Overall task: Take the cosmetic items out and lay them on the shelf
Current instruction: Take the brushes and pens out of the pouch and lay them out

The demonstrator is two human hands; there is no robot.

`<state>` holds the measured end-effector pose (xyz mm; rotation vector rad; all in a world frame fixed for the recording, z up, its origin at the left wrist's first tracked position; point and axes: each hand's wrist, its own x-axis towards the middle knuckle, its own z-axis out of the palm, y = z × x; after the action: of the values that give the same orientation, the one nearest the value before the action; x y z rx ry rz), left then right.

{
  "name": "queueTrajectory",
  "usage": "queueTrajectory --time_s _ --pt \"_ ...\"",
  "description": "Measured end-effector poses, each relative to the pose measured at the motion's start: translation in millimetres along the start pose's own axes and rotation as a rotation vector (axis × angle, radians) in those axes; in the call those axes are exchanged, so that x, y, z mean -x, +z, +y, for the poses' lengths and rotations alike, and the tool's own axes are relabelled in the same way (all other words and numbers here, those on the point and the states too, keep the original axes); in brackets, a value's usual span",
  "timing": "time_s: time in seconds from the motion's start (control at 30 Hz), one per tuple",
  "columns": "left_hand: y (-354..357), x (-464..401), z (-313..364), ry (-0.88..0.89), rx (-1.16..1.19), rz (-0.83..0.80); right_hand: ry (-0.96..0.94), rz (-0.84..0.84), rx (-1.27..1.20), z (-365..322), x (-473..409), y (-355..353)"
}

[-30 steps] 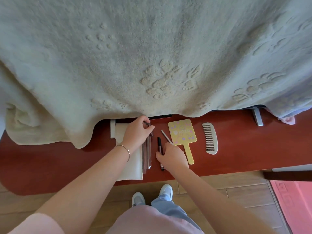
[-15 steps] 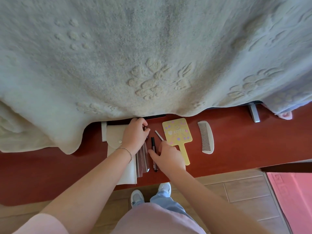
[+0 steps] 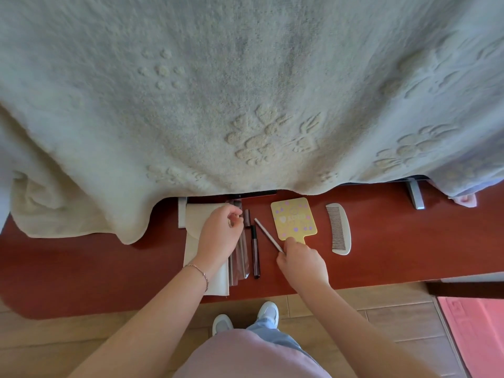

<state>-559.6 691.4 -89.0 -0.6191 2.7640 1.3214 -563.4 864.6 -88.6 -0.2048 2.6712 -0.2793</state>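
On the red shelf [image 3: 109, 268] comb [image 3: 339, 231], mirror [image 3: 294, 218] and liner [image 3: 255, 249] already lie; right hand [image 3: 301, 261] pinches a pencil [image 3: 268, 234], left hand [image 3: 221, 236] pinches something tiny beside the pouch [image 3: 195, 227].

The right hand [image 3: 302, 261] covers the yellow hand mirror's [image 3: 293, 219] handle and the thin white pencil's [image 3: 268, 235] lower end; mirror lettering is unreadable.

One yellow hand mirror [image 3: 294, 219], one white comb [image 3: 339, 228], one white pencil [image 3: 268, 234], one dark pen [image 3: 255, 252], one white pouch [image 3: 195, 236]
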Motion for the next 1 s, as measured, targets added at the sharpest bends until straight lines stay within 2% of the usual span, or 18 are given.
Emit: queueTrajectory --time_s 0.1,0.17,0.23,0.37,0.47,0.63,0.77,0.87,0.93,1.0 --pt "-1.3 8.0 7.9 -0.136 0.201 -0.035 -0.037 -0.062 -0.260 -0.4 7.3 -7.4" --pt "-2.9 9.0 16.2 -0.306 0.434 -0.116 -0.092 -0.114 -0.473 -4.3 16.1 -12.6" --pt "-5.0 10.5 24.0 -0.404 0.659 -0.195 -0.126 -0.168 -0.623 -10.3 24.9 -16.8" --pt "-10.9 16.1 36.0 -0.372 0.885 -0.237 -0.109 -0.313 -0.826 -18.4 34.6 -23.0" --pt "-12.4 19.2 41.3 -0.363 0.890 -0.276 -0.026 -0.373 -1.097 -21.2 33.0 -27.4" --pt "-11.5 26.4 43.5 -0.375 0.902 -0.401 -0.028 -0.298 -1.144 -24.0 26.2 -32.2" --pt "-8.5 25.3 44.5 -0.457 1.001 -0.320 -0.081 -0.229 -1.075 -19.2 23.6 -30.6" --pt "-14.5 7.9 38.9 -0.551 1.156 -0.157 -0.129 -0.246 -1.001 -15.0 32.7 -27.3" --pt "-25.8 -3.9 33.8 -0.497 1.042 -0.142 -0.093 -0.262 -1.039 -10.0 38.6 -23.5" --pt "-33.7 -7.4 34.2 -0.399 0.786 -0.198 -0.004 -0.233 -1.066 -2.6 35.7 -23.2"
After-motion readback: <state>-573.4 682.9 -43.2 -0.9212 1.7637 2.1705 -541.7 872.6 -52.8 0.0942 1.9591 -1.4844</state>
